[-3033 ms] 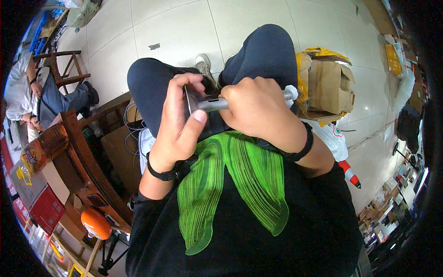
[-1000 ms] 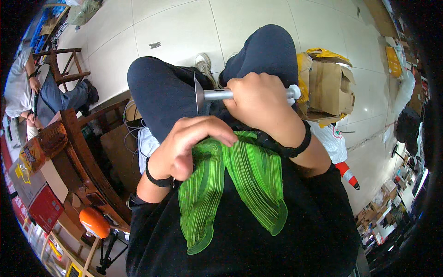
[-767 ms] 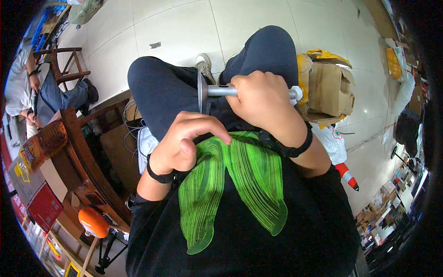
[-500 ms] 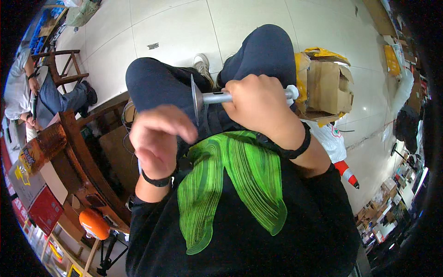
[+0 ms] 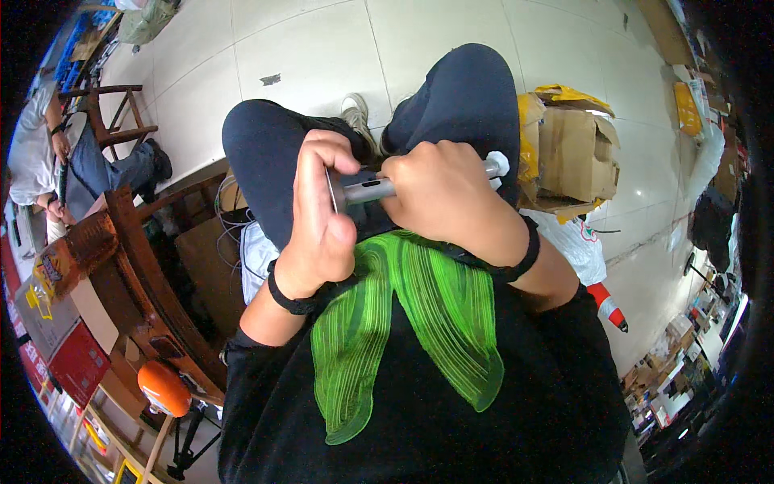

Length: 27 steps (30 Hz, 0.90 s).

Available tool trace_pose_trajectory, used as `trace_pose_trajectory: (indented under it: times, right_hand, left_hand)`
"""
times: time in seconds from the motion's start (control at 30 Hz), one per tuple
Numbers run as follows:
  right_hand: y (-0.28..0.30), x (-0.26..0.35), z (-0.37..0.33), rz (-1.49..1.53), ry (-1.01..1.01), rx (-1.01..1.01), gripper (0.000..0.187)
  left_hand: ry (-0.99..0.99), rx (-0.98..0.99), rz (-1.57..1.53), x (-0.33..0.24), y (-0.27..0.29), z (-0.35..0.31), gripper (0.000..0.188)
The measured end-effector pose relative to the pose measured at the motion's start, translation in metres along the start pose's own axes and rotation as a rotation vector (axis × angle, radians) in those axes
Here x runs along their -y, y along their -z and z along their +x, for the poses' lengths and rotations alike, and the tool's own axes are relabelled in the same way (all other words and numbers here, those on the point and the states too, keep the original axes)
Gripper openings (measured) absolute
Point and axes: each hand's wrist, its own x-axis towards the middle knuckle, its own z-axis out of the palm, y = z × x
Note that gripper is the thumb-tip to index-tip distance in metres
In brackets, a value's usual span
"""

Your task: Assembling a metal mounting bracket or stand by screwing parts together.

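Note:
A grey metal tube lies crosswise above my lap, with a thin flat disc on its left end and a white knob on its right end. My right hand is wrapped round the middle of the tube, knuckles up, and hides that stretch. At the disc, my left hand presses its palm side against the outer face, fingers bent over the far edge and thumb at the near edge. Below both hands hang the two ends of a green striped scarf on my black top.
An open cardboard box with yellow tape stands right of my knee, near a white plastic bag. Dark wooden furniture and loose cables are on my left. Behind it is an orange rounded object. Another person sits far left.
My left hand has moved right and away from my body and now grips the disc, where before it was blurred and apart. The tube has shifted slightly left in my right hand's grip.

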Motion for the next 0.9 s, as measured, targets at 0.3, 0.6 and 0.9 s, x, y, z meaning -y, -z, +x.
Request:
trace_pose_trajectory:
  times: [0.3,0.6,0.9]
  right_hand:
    - [0.010,-0.004,0.002,0.160,0.034,0.234,0.021]
    - [0.005,-0.004,-0.003,-0.129,-0.025,-0.122,0.014]
    - [0.003,-0.008,0.000,0.050,0.035,0.029,0.015]
  left_hand:
    - [-0.605,0.360,0.389,0.001,0.022,0.016,0.053]
    - [0.134,0.153,-0.035,-0.005,0.003,0.011,0.044]
    - [-0.256,0.197,0.191,0.003,0.012,0.013,0.027]
